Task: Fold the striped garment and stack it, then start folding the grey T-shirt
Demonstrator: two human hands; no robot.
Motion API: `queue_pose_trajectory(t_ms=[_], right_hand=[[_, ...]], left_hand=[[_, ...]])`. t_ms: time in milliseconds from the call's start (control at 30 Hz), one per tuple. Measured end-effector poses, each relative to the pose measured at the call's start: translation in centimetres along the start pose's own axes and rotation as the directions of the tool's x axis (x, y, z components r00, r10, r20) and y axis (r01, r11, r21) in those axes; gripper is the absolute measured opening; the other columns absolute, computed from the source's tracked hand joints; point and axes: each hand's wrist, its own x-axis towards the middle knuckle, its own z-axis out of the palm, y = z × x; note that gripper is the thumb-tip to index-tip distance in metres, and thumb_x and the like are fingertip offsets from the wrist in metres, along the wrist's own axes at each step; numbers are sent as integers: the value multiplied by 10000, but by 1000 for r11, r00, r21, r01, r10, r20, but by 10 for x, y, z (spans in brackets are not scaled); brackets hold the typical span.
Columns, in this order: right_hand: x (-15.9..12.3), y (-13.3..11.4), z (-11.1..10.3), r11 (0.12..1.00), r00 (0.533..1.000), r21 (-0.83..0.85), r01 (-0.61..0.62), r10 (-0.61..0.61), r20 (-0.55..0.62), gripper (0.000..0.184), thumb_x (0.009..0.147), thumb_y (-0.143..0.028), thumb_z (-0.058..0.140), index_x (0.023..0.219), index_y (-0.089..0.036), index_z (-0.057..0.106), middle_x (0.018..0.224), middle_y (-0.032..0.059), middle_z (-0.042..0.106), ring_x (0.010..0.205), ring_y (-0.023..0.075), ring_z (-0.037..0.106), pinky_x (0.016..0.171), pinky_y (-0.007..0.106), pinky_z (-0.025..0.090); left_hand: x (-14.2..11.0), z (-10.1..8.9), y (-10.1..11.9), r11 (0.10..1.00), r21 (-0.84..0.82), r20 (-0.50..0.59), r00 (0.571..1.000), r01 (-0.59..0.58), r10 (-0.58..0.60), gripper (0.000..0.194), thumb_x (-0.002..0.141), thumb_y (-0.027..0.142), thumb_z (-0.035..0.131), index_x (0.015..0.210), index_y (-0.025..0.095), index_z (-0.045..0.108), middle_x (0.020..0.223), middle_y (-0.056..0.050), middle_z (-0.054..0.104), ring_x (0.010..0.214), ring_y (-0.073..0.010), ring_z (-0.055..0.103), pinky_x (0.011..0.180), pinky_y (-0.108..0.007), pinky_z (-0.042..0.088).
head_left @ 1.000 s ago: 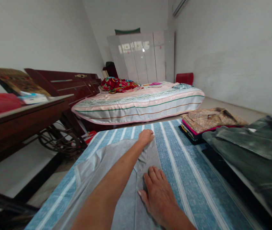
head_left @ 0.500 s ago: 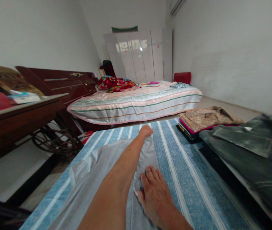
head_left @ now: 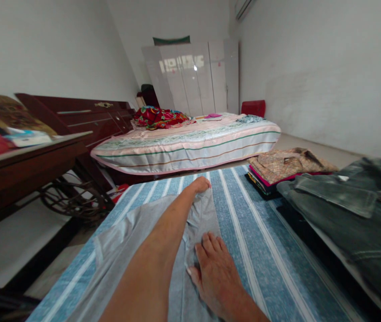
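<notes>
A light grey shirt [head_left: 126, 241] lies spread on the blue-and-white striped cover [head_left: 233, 223], with a sleeve pointing left and its right part folded over. My left hand [head_left: 202, 184] reaches to the far end of the shirt, fingers closed on the cloth at its far right corner. Nearer to me, my right hand [head_left: 215, 273] rests flat on the right edge of the shirt, fingers stretched out. Small wrinkles run through the cloth between the two hands. My left forearm hides part of the shirt's middle.
To the right sit a pile of folded clothes [head_left: 284, 165] and dark green jeans [head_left: 338, 223]. A large bed [head_left: 186, 152] with a red floral blanket [head_left: 160, 118] stands ahead. On the left is a wooden sewing table [head_left: 36, 156] holding a tissue pack [head_left: 31, 138].
The whole view has shifted slightly. My left hand stays at the shirt's far corner, with the creases beneath it changing a little. My right hand keeps pressing the near edge.
</notes>
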Motion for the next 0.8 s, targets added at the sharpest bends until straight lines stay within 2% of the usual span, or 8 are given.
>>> queue_pose_trajectory(t_ms=[167, 367, 633, 800], right_hand=[[-1, 0, 2, 1000, 1000, -10, 4, -4, -9, 529, 893, -442, 433, 1286, -101, 529, 1412, 172, 402, 1327, 320, 317, 1105, 473, 232], [-1, 1, 3, 1000, 999, -16, 16, -16, -28, 532, 899, -442, 422, 1297, -104, 518, 1411, 160, 409, 1329, 315, 313, 1105, 469, 236], [0, 1, 3, 1000, 999, -19, 20, -21, -46, 511, 891, -439, 441, 1277, -117, 536, 1395, 162, 430, 1321, 311, 331, 1096, 483, 246], [-1, 2, 2, 1000, 999, -13, 22, -22, -37, 513, 898, -436, 427, 1277, -107, 533, 1403, 164, 419, 1334, 313, 303, 1102, 475, 229]], left_hand=[[-5, 5, -2, 1000, 5, 54, 998, 24, -25, 246, 871, 318, 561, 1026, 133, 609, 1047, -52, 618, 897, -182, 603, 763, -354, 520], [-4, 5, -3, 999, 26, 43, 998, 42, -43, 270, 867, 330, 567, 1044, 129, 598, 1051, -55, 612, 895, -186, 603, 755, -357, 522], [-8, -1, 2, 990, 137, -64, 997, 40, -31, 201, 836, 319, 603, 922, 142, 642, 975, -50, 652, 903, -179, 607, 813, -366, 487], [-11, 3, 4, 971, 217, -149, 986, 102, -70, 107, 751, 307, 658, 776, 214, 704, 920, -48, 701, 960, -210, 615, 802, -268, 448]])
